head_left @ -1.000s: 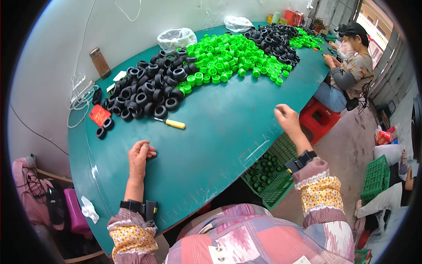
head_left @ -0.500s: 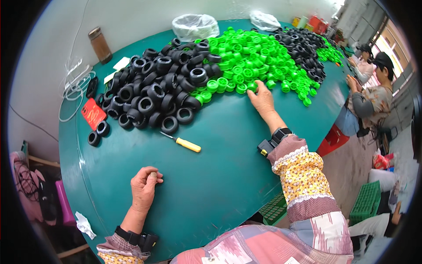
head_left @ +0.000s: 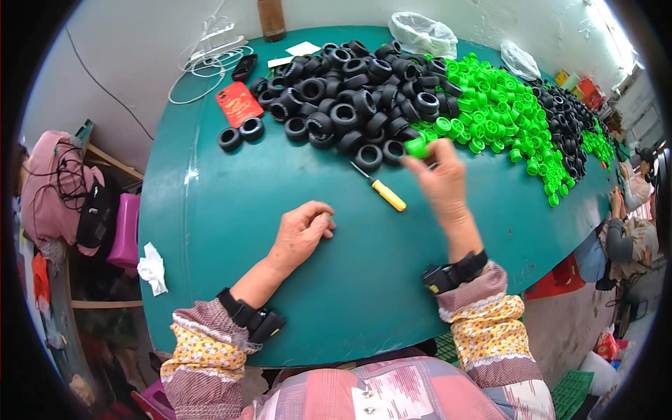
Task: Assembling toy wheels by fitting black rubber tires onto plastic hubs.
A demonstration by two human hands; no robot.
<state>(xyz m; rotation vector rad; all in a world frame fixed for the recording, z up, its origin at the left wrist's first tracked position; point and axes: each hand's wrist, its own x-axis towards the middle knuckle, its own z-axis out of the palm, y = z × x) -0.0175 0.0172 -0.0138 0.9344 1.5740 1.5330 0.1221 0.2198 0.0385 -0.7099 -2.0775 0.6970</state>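
Between the thumb and fingers of my right hand is a green plastic wheel hub, held just in front of the piles. My left hand rests low over the table with its fingers curled together; whether anything small is inside them is hidden. A heap of black toy tyres spreads across the far middle. Against its right side lies a heap of green wheel hubs. A screwdriver with a yellow handle lies between my hands, its tip toward the tyres.
The green table has a red phone-like item, two loose tyres and a white cable at far left. Crumpled tissue lies by the left edge. Plastic bags stand behind the heaps. Co-workers sit at far right.
My right hand has drawn back from the green heap with a wheel hub in its fingers. My left hand has come further in over the table. The whole view has swung left.
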